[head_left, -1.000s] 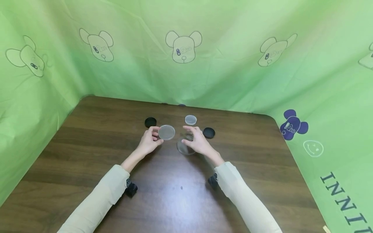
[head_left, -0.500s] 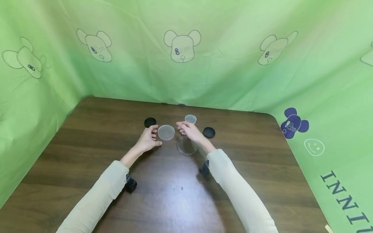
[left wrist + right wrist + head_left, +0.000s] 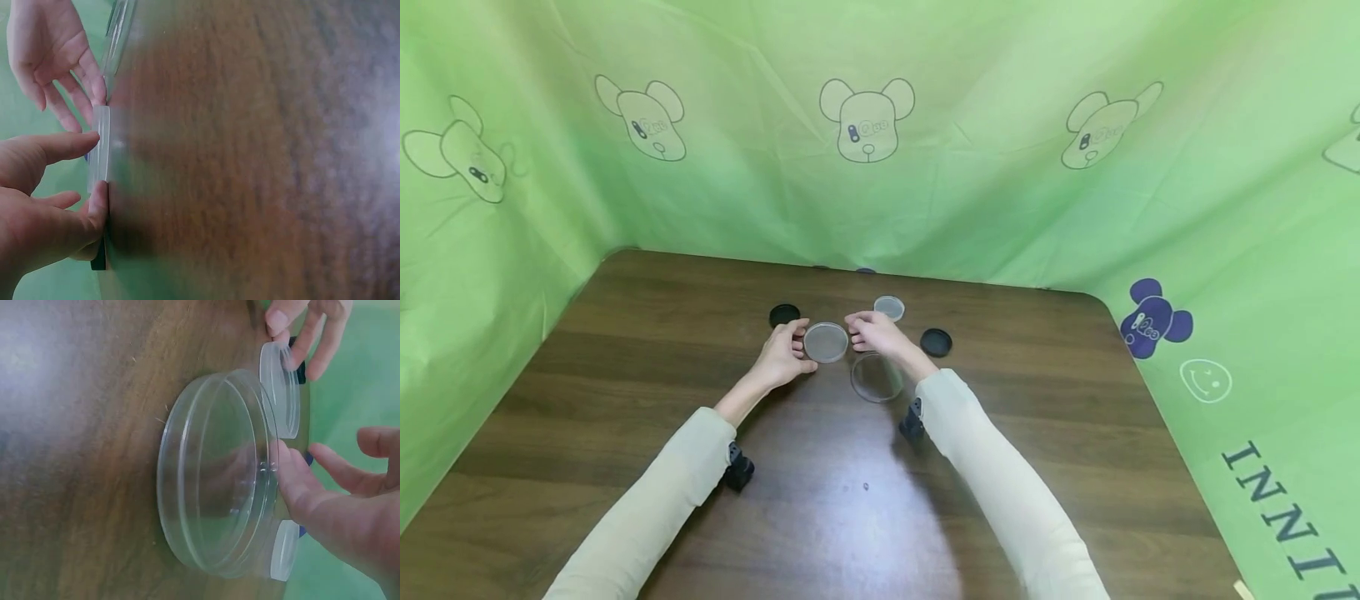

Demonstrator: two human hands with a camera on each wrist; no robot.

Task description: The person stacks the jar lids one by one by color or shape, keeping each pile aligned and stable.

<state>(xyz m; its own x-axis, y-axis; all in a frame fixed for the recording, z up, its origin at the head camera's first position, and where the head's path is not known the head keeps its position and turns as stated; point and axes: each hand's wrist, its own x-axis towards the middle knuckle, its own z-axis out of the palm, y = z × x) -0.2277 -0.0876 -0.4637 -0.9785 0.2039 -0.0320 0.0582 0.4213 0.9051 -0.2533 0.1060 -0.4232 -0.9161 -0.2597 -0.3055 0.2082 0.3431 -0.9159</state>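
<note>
**Middle clear dish (image 3: 826, 343): left hand (image 3: 778, 358) on it, right hand (image 3: 880, 335) alongside**

Right wrist view shows stacked rims on the large clear dish (image 3: 172, 487); head view gives only a flat ring. Left hand: thumb and fingers partly spread, gripping the middle clear dish's left rim. Right hand: fingers loosely bent at its right rim, contact unclear. Dish is round, shallow, see-through, at brown table (image 3: 820, 450) level, between the hands.

Clear dish (image 3: 826, 342) by the left grip (image 3: 779, 358), black disc (image 3: 784, 314) just past it, brown wood-grain counter (image 3: 820, 483) below, green curtain (image 3: 752, 183) with cartoon heads behind.
</note>
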